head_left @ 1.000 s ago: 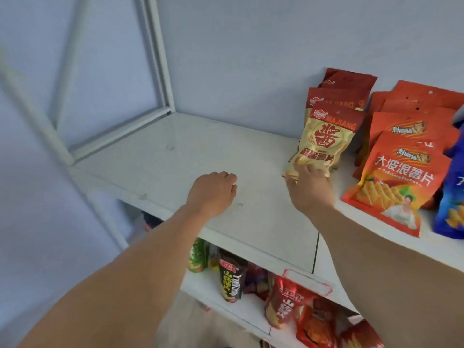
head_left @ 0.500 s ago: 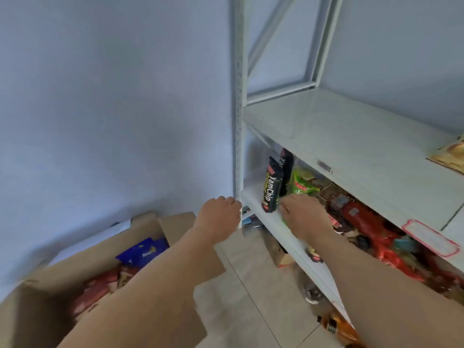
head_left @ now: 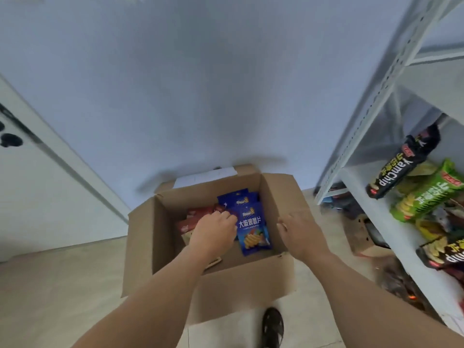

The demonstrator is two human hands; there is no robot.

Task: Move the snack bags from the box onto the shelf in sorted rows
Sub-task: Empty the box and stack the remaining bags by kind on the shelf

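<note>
An open cardboard box (head_left: 273,194) stands on the floor below me. Inside it lie blue snack bags (head_left: 253,231) on the right and red snack bags (head_left: 198,216) on the left. My left hand (head_left: 213,232) reaches into the box, fingers curled over the bags where red meets blue; whether it grips one I cannot tell. My right hand (head_left: 300,231) hovers over the box's right wall with fingers spread and nothing in it. The white metal shelf (head_left: 376,204) stands at the right.
On a lower shelf level lie a black snack bag (head_left: 399,169) and a green one (head_left: 426,194), with more bags beneath. A smaller cardboard box (head_left: 361,237) sits under the shelf. My sandalled foot (head_left: 272,327) is near the box. A white door (head_left: 37,197) is at left.
My view swung from the upper shelf down and left to the box on the floor. Both hands left the shelf; the left one went into the box, the right one over its right wall.
</note>
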